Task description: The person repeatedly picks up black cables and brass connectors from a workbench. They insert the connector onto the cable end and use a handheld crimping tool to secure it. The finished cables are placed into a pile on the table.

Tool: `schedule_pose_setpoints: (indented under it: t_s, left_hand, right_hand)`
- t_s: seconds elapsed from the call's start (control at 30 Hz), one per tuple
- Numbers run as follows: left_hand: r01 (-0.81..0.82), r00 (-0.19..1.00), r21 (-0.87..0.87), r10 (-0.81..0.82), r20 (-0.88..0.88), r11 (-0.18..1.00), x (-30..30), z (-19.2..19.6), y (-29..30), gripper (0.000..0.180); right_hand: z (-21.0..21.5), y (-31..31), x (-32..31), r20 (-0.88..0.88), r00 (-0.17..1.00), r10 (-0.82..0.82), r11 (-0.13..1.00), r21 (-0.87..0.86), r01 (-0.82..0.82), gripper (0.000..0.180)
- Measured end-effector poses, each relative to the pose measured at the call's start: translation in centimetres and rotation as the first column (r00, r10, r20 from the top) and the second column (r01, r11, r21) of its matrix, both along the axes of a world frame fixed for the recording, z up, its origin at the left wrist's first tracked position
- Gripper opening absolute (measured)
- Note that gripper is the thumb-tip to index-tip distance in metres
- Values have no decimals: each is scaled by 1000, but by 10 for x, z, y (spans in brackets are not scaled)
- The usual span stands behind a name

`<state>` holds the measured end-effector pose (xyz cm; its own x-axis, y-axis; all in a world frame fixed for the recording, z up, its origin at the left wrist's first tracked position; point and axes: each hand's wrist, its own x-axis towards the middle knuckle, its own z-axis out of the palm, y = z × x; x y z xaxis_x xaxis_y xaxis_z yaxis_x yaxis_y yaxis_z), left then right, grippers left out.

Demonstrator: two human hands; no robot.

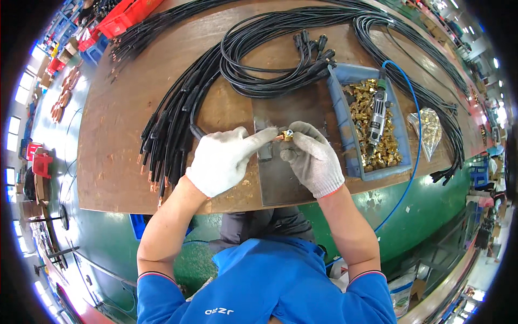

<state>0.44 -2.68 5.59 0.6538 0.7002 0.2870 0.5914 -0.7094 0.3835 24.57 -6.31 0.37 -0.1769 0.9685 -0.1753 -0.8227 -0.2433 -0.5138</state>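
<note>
A small brass fitting (287, 135) is pinched between the gloved fingertips of the left hand (224, 160) and the right hand (312, 157), held in the air just above the near edge of the bench (118, 135). It is short, shiny and gold-coloured, with a paler end facing up; its exact shape is too small to tell. A black cable (195, 131) runs into the left hand from behind, its thick sleeved end showing just past the knuckles. A copper-coloured tip shows between the left forefinger and the fitting, touching it.
</note>
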Motion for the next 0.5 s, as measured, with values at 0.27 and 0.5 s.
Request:
schedule_pose_setpoints:
  t_s: [0.27,0.5]
  left_hand:
    - [-2,999,75,5,-35,997,-1,-5,-1,62]
    - [-20,1000,70,22,-22,997,-2,-11,1,37]
  right_hand:
    - [8,-1,1,263,964,-42,999,41,32,20]
    - [16,5,0,772,633,-53,977,172,-127,22]
